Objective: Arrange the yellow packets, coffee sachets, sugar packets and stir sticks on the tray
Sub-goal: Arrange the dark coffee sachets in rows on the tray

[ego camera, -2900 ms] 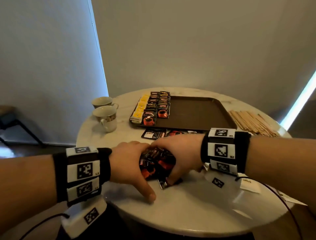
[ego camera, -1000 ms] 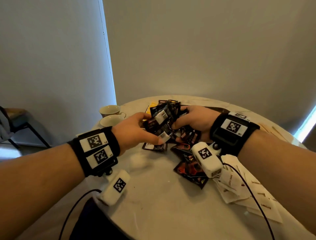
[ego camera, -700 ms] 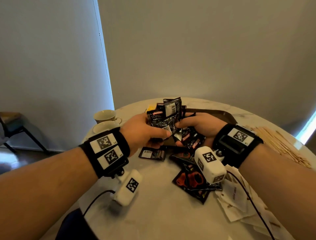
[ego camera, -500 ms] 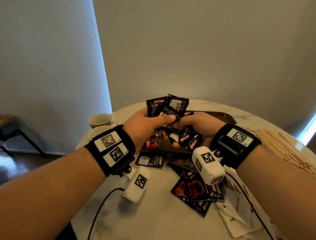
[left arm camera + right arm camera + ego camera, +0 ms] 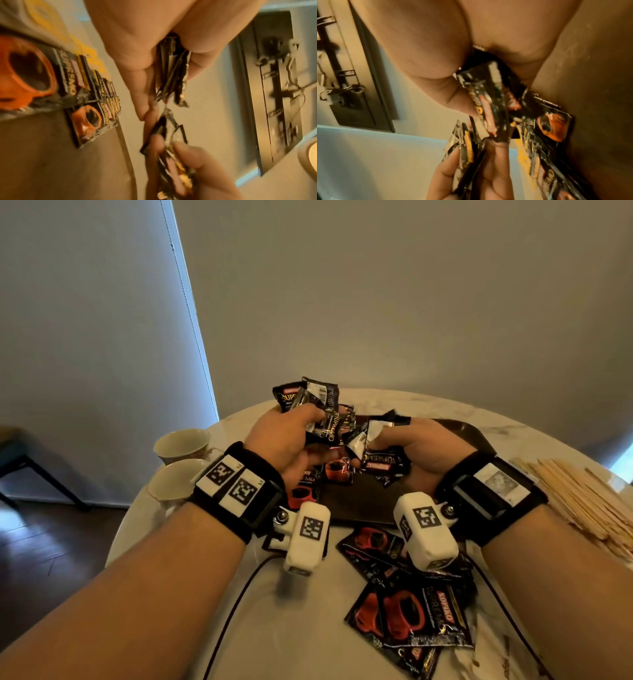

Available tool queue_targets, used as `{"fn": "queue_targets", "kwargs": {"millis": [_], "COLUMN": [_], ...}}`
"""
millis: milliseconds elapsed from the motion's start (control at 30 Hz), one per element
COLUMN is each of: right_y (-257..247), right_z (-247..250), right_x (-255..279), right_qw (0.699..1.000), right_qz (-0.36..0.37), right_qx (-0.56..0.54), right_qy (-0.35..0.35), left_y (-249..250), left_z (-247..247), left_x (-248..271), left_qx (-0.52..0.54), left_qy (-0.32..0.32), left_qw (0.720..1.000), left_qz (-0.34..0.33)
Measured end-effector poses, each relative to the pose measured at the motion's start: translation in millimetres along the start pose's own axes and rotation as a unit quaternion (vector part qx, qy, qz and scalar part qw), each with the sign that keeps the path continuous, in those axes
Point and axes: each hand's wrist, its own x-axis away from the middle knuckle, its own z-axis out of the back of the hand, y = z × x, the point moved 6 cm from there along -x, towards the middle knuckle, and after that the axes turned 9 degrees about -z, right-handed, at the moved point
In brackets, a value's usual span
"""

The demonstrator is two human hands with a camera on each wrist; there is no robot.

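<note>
Coffee sachets (image 5: 317, 405) stand fanned in the left hand (image 5: 284, 440), thumb clamped over them, while the right hand (image 5: 421, 450) grips a second bunch (image 5: 380, 453), both raised above the brown tray (image 5: 359, 501). More sachets (image 5: 411, 614) lie loose on the worktop (image 5: 308, 628) nearby; stir sticks (image 5: 582, 498) are heaped at the right, and two cups (image 5: 181, 440) sit to the left.

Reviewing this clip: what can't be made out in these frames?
- Brown plastic tray, head view: mostly hidden behind both hands and their black coffee sachets.
- Count of sachets in the left hand or right hand: overlapped; both wrist views blurred.
- Pale wooden stir sticks: cut off by the right edge.
- White sugar packets: cut off at the bottom.
</note>
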Motion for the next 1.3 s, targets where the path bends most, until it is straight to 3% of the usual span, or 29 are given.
{"fn": "queue_targets", "kwargs": {"millis": [200,267,367,500,700,800,1100,1233,1300], "right_y": [-9.3,-10.0,-3.2,6.3,15.4,15.5,2.0,-16.9,-26.5], "right_z": [16.5,12.3,-2.4,-13.9,-20.8,-23.2,-4.8,7.9,8.7], "right_x": [-9.5,-10.5,-11.8,-12.0,-11.4,-8.6,-10.4,-2.0,5.1], "right_qw": [0.995,0.993,0.991,0.993,0.991,0.988,0.991,0.971,0.955], "right_qz": [0.075,0.09,0.096,0.112,0.127,0.136,0.135,0.216,0.275], "right_qx": [-0.055,-0.071,-0.095,-0.039,0.047,0.075,-0.005,-0.046,0.007], "right_qy": [0.035,0.016,-0.025,-0.009,0.011,0.011,0.021,0.088,0.113], "left_y": [-11.5,-13.0,-17.1,-22.2,-33.9,-32.5,-20.0,-17.8,-19.4], "left_z": [8.0,8.4,2.8,-1.5,-3.8,-4.2,4.5,9.9,12.3], "left_x": [-4.4,-2.1,8.4,18.6,21.0,19.1,21.0,18.7,17.1], "left_qx": [0.069,0.049,0.044,0.028,0.056,0.08,0.064,0.061,0.049], "left_qy": [0.031,0.025,-0.021,-0.103,-0.131,-0.137,-0.097,-0.05,-0.032], "left_qw": [0.997,0.998,0.998,0.991,0.982,0.981,0.988,0.992,0.994], "left_qz": [0.0,-0.015,0.025,0.076,0.124,0.107,0.101,0.097,0.095]}}
